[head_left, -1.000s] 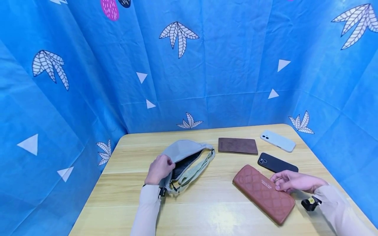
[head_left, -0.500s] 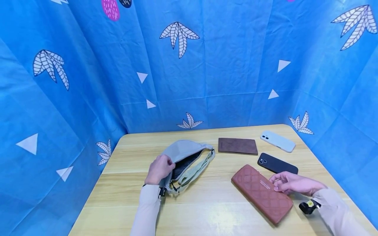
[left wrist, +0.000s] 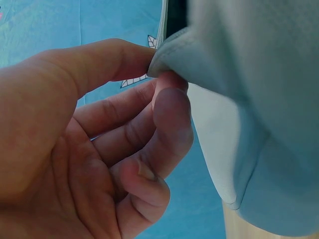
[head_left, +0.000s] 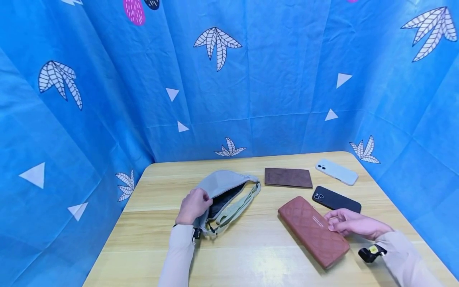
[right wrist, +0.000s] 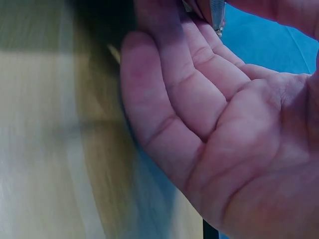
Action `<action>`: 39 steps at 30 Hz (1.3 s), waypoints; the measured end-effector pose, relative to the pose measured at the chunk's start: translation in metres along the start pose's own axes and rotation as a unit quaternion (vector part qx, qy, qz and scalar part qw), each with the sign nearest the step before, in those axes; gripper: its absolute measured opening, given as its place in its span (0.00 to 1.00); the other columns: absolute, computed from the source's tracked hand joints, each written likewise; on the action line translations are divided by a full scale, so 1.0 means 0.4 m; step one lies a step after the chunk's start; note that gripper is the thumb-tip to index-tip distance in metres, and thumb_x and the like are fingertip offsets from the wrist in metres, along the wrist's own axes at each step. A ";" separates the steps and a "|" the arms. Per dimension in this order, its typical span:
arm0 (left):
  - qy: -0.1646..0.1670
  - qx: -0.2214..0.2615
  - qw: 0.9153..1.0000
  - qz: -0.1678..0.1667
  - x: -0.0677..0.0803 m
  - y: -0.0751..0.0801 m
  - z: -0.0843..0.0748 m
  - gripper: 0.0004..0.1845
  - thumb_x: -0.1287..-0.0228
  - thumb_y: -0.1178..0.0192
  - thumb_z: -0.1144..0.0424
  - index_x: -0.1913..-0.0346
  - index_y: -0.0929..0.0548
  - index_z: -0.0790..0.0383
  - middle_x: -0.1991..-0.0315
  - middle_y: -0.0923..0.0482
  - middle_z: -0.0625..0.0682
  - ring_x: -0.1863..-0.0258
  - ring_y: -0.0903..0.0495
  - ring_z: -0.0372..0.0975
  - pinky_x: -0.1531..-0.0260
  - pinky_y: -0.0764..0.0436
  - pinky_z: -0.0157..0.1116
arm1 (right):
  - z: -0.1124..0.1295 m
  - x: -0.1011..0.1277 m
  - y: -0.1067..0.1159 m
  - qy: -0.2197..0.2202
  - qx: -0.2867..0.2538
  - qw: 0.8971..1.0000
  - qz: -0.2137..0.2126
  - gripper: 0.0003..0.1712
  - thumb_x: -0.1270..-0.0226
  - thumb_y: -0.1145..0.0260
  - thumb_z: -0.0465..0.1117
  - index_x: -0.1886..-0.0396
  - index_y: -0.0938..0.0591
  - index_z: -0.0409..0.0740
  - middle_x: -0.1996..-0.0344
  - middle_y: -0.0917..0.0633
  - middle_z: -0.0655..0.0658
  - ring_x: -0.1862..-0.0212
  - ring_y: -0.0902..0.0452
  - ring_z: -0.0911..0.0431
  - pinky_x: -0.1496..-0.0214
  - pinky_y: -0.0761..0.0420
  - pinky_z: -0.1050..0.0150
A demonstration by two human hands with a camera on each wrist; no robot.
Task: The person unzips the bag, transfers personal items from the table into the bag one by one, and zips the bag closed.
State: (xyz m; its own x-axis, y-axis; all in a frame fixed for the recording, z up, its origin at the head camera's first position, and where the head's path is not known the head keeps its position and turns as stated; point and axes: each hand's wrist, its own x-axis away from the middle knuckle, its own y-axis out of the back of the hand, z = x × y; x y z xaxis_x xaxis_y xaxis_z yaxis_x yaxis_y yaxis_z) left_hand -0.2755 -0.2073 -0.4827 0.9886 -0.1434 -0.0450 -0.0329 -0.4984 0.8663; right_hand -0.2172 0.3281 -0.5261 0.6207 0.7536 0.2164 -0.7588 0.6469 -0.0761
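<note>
A grey-green waist bag [head_left: 224,182] lies on the wooden table [head_left: 251,255], its zip mouth open. My left hand [head_left: 205,202] pinches the bag's near edge between thumb and fingers; the left wrist view shows the thumb and forefinger of my left hand [left wrist: 160,75] closed on the bag's fabric [left wrist: 259,99]. To the right lies a long brown quilted wallet [head_left: 308,230]. My right hand [head_left: 332,223] holds it at its right edge. In the right wrist view a small metal zip pull [right wrist: 217,17] sits between the thumb and fingertips of my right hand [right wrist: 209,12].
Behind the wallet lie a black phone [head_left: 337,199], a white phone [head_left: 337,172] and a flat dark brown card holder [head_left: 288,177]. A blue patterned cloth [head_left: 229,79] walls the table on three sides. A black strap clip [head_left: 371,252] sits on my right wrist.
My right hand has drawn the brown wallet a little to the left and away from the table's front edge. The left hand and the bag have stayed put.
</note>
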 end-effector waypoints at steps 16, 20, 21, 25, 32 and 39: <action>0.004 -0.006 1.000 0.005 0.000 0.000 0.000 0.22 0.33 0.36 0.63 0.86 0.29 0.53 0.87 0.41 0.43 0.86 0.38 0.36 0.82 0.39 0.33 | 0.005 -0.016 -0.024 0.010 -0.020 0.999 -0.031 0.14 0.22 0.48 0.30 0.41 0.27 0.36 0.53 0.12 0.54 0.54 0.15 0.65 0.54 0.15 0.69; 0.004 -0.008 1.000 0.007 -0.001 0.002 -0.001 0.23 0.34 0.36 0.63 0.87 0.31 0.52 0.88 0.42 0.43 0.86 0.40 0.36 0.82 0.40 0.33 | 0.000 -0.020 -0.026 0.011 -0.025 0.999 -0.039 0.13 0.21 0.49 0.30 0.42 0.28 0.36 0.57 0.14 0.56 0.59 0.17 0.67 0.56 0.16 0.70; 0.004 -0.009 1.000 0.007 -0.001 0.002 -0.001 0.24 0.34 0.36 0.63 0.87 0.32 0.52 0.88 0.43 0.43 0.86 0.40 0.36 0.82 0.40 0.33 | 0.000 -0.022 -0.027 0.012 -0.029 0.999 -0.041 0.13 0.21 0.49 0.30 0.42 0.28 0.35 0.57 0.14 0.56 0.60 0.18 0.68 0.56 0.16 0.70; 0.001 -0.010 1.000 0.004 -0.001 0.004 -0.002 0.25 0.34 0.36 0.63 0.87 0.35 0.51 0.88 0.46 0.42 0.86 0.43 0.36 0.82 0.41 0.33 | 0.004 -0.029 -0.033 0.013 -0.051 0.998 -0.043 0.13 0.21 0.51 0.29 0.42 0.28 0.37 0.59 0.15 0.57 0.61 0.19 0.69 0.56 0.17 0.72; -0.001 -0.005 1.000 0.006 -0.001 0.003 -0.004 0.26 0.33 0.36 0.63 0.87 0.35 0.51 0.88 0.46 0.43 0.87 0.43 0.35 0.82 0.42 0.33 | 0.010 -0.046 -0.041 0.027 -0.103 0.994 -0.025 0.14 0.19 0.53 0.29 0.41 0.28 0.40 0.57 0.12 0.56 0.58 0.16 0.68 0.53 0.16 0.71; -0.001 -0.005 1.000 0.003 -0.003 0.001 -0.004 0.22 0.34 0.36 0.63 0.86 0.29 0.53 0.87 0.40 0.43 0.86 0.39 0.36 0.82 0.39 0.33 | 0.013 -0.061 -0.053 0.036 -0.116 0.992 -0.037 0.13 0.19 0.53 0.29 0.41 0.29 0.40 0.54 0.09 0.50 0.52 0.11 0.61 0.50 0.13 0.66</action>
State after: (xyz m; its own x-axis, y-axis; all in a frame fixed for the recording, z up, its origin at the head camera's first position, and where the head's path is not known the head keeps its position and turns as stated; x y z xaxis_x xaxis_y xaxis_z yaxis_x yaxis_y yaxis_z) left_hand -0.2763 -0.2058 -0.4815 0.9882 -0.1478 -0.0409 -0.0371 -0.4892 0.8714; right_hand -0.2173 0.2955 -0.5245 0.6917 0.7041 0.1606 -0.6503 0.7040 -0.2854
